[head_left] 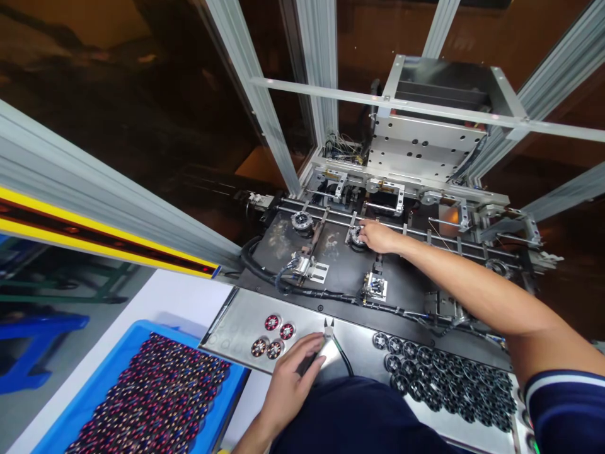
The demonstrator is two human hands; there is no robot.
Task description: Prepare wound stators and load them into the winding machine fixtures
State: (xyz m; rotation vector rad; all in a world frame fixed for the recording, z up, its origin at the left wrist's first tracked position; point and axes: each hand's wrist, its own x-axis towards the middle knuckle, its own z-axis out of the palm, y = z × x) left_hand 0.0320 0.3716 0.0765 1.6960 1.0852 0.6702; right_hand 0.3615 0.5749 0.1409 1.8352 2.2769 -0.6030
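Observation:
My right hand [378,238] reaches far into the machine, fingers closed on a round wound part [355,237] sitting in the right-hand fixture. A second round part [301,221] sits in the left fixture. My left hand [293,372] rests on the steel plate [227,331] near me, gripping small cutters [328,329] whose jaws point away from me. Several red-wound round parts [273,334] lie on the plate just left of that hand.
A blue bin [108,372] full of red-wound parts stands at the lower left. Many black round parts [439,372] are spread on the plate at the right. Aluminium frame posts [255,94] and black cables [265,271] surround the machine bed.

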